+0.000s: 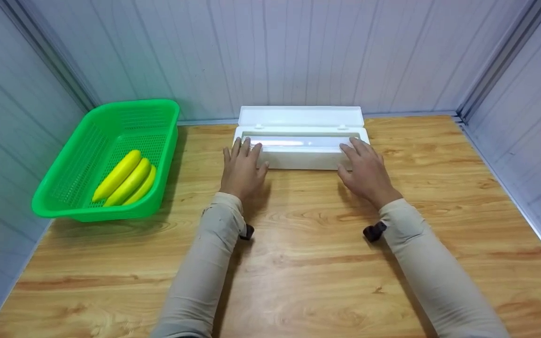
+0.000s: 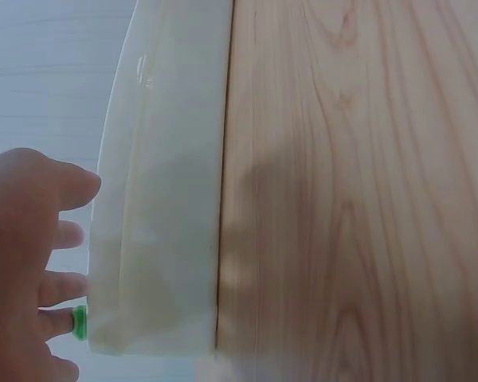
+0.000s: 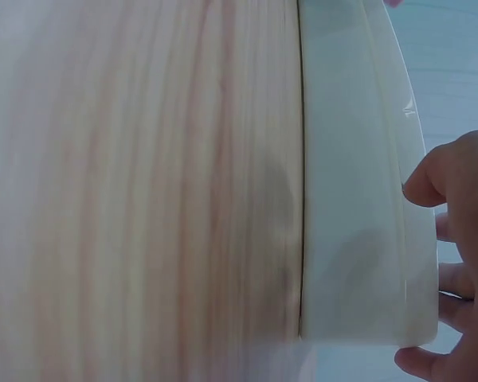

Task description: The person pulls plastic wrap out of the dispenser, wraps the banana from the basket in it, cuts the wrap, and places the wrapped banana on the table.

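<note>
A long white box [image 1: 303, 162] stands near the back wall, its hinged lid [image 1: 301, 116] tipped back. Inside lies a shiny, clear-looking strip [image 1: 294, 142], perhaps plastic film. At the box's left end is my left hand [image 1: 243, 173], its fingers spread and reaching over the top. My right hand [image 1: 367, 173] lies likewise over the right end, with fingers loosely bent. In the left wrist view, the thumb is beside the box's front edge [image 2: 175, 175]. The right wrist view has the thumb at the box's upper edge [image 3: 350, 175]. Whether the fingertips press the strip is hard to tell.
On the left of the wooden table [image 1: 298, 272] stands a green plastic basket [image 1: 169, 155] with yellow bananas [image 1: 127, 180] in it. Pale panel walls [image 1: 289, 56] close off the back and both sides.
</note>
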A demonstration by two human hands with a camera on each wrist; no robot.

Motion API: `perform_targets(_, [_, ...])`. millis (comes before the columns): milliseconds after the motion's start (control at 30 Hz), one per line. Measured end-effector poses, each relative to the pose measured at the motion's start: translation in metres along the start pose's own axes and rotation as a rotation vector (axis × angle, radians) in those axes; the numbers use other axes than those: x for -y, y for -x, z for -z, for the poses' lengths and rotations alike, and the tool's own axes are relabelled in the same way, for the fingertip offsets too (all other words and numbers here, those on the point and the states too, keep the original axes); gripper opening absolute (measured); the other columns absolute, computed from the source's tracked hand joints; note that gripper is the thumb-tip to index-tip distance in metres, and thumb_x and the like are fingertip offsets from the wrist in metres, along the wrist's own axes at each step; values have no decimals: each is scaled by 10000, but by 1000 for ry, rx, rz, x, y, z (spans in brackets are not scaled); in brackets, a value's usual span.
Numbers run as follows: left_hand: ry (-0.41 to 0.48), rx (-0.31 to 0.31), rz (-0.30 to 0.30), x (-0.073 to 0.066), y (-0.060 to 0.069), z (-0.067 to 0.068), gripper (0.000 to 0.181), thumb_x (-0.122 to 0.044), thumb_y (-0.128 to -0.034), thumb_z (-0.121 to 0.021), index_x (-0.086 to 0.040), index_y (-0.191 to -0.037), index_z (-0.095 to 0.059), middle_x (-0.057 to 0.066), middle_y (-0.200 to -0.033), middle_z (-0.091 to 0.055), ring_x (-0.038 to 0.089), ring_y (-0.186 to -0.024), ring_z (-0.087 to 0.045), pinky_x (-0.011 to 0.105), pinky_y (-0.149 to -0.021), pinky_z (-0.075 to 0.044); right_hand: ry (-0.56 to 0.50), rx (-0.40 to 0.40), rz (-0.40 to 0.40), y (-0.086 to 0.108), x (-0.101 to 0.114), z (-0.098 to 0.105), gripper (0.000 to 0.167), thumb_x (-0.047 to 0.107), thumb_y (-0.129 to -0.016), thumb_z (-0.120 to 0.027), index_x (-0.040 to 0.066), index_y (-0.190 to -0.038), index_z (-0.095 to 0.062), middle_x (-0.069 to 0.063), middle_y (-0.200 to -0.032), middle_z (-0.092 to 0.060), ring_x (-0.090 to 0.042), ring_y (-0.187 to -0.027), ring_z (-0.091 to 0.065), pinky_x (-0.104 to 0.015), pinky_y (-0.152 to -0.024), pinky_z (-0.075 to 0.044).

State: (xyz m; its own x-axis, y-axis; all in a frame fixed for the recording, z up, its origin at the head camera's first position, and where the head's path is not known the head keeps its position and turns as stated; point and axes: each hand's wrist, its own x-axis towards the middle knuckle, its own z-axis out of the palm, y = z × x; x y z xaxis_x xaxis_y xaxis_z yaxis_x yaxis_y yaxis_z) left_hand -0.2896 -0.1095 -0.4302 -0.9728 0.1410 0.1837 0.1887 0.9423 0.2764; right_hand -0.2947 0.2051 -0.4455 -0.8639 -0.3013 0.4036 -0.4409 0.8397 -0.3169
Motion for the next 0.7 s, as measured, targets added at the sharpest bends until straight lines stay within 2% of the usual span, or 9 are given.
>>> perform_targets(233, [3, 10, 24, -2, -2, -1, 549, -406, -1025, -535, -157, -1506, -445, 143, -1615, -286, 356, -1516, -101, 625, -1167, 18, -21, 22, -57, -2, 0, -1, 512, 231, -957, -611, 69, -1435, -529, -178, -1568, -363, -409, -1412, -336, -735, -1024, -288])
perform_targets(467, [13, -17, -4, -2, -2, -1, 540, -406, -1015, -553, -161, -1488, -467, 88, -1594, -353, 371, -1505, -144, 700, -1132, -43, 6, 63, -82, -5, 0, -1, 544, 246, -961, -580, 69, -1468, -495, -125, -1587, -353, -386, -1403, -335, -689, -1006, -326])
perform_targets(700, [77, -59, -45, -2, -2, -1, 366, -394, -1000, -588, -153, -1275, -603, 56, -1557, -422, 425, -1492, -158, 721, -1116, -28, -3, 58, -79, -6, -1, -1, 557, 229, -945, -595, 63, -1465, -488, -134, -1575, -370, -386, -1387, -341, -670, -986, -350])
